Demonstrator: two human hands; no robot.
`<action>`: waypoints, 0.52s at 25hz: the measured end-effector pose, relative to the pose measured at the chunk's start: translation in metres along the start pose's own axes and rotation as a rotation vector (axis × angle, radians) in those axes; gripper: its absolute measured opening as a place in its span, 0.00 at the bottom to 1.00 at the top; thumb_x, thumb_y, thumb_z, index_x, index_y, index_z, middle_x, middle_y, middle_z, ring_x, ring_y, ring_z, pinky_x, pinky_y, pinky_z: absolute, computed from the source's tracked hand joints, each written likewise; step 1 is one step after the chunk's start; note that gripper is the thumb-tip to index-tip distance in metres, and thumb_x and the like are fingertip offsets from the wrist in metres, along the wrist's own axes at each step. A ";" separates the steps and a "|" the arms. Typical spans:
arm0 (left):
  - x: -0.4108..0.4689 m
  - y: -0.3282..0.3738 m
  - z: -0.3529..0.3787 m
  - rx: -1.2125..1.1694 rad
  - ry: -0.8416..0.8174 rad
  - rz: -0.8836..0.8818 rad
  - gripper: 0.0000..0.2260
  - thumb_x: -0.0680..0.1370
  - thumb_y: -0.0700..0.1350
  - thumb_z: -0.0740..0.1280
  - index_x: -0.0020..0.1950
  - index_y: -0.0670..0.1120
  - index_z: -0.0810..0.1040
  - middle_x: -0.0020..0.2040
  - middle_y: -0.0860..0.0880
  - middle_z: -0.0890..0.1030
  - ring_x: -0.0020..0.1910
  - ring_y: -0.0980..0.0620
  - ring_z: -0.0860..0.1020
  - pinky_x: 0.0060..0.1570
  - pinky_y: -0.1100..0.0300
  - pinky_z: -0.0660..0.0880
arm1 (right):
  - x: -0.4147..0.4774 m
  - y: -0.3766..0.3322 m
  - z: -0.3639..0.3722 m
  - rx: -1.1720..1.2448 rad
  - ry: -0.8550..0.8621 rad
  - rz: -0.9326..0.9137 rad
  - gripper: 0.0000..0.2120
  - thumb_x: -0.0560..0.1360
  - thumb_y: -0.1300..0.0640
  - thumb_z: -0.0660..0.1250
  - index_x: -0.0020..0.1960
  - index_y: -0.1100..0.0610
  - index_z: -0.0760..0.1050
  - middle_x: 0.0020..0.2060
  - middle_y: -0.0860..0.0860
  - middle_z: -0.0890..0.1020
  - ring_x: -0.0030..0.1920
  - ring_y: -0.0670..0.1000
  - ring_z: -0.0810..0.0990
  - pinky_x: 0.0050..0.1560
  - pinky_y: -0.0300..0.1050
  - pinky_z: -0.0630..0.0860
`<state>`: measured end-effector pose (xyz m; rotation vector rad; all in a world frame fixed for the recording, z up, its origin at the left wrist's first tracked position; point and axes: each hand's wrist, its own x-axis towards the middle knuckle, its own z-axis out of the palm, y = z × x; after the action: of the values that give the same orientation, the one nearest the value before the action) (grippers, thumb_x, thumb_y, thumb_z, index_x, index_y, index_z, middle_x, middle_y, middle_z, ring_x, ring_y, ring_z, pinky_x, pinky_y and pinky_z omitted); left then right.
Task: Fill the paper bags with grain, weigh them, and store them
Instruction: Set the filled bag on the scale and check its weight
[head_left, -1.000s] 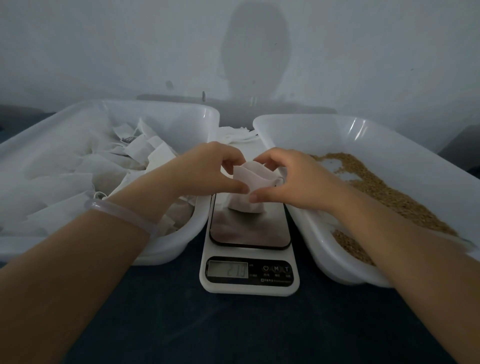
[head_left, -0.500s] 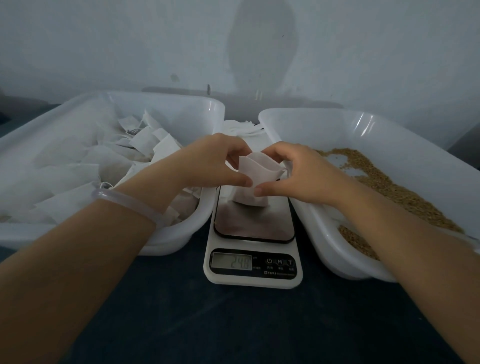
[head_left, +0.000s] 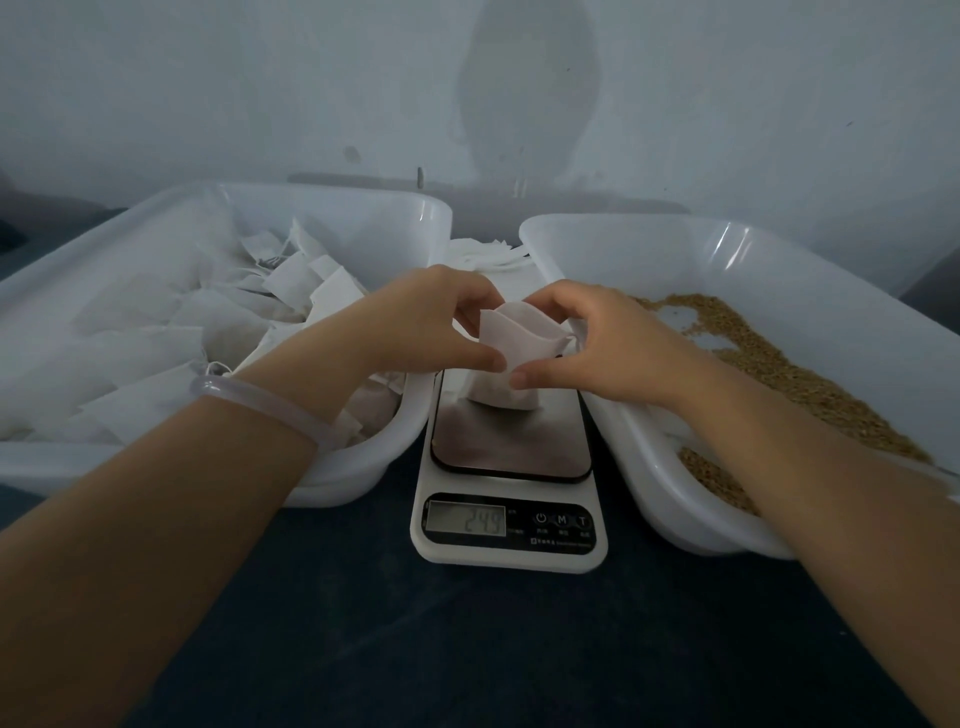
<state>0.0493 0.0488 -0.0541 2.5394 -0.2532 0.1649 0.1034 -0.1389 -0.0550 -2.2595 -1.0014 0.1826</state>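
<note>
On the dark tabletop (head_left: 467, 654) sit a bag tub (head_left: 343, 486), scale (head_left: 511, 556) and grain tub (head_left: 670, 519).

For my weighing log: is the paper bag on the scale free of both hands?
No, the left hand and the right hand each pinch the paper bag at its top.

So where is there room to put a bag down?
The dark table in front of the scale is bare. The plate has room in front of the bag. Crowded: left tub holds bags, right tub grain.
</note>
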 end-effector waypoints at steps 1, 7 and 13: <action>0.000 0.000 0.000 -0.003 -0.002 -0.002 0.13 0.68 0.46 0.76 0.49 0.55 0.77 0.44 0.60 0.80 0.45 0.66 0.78 0.42 0.77 0.69 | 0.000 0.000 -0.001 0.000 -0.003 0.003 0.30 0.59 0.41 0.76 0.58 0.47 0.74 0.50 0.41 0.78 0.51 0.40 0.76 0.48 0.40 0.73; 0.000 -0.004 0.001 0.006 0.019 -0.018 0.03 0.74 0.51 0.70 0.45 0.54 0.81 0.41 0.53 0.82 0.40 0.62 0.76 0.41 0.71 0.69 | -0.004 0.001 -0.001 0.010 0.006 -0.002 0.43 0.58 0.41 0.77 0.69 0.40 0.60 0.58 0.40 0.74 0.58 0.41 0.72 0.53 0.37 0.67; 0.001 -0.004 0.001 0.077 0.064 -0.052 0.09 0.76 0.47 0.67 0.45 0.43 0.82 0.35 0.47 0.79 0.32 0.56 0.71 0.36 0.59 0.67 | -0.003 0.000 -0.007 -0.228 0.024 -0.145 0.08 0.67 0.47 0.74 0.37 0.38 0.74 0.39 0.39 0.79 0.46 0.37 0.74 0.46 0.32 0.69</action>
<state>0.0508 0.0511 -0.0566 2.6084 -0.1586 0.2395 0.1042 -0.1446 -0.0499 -2.3728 -1.2212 -0.0220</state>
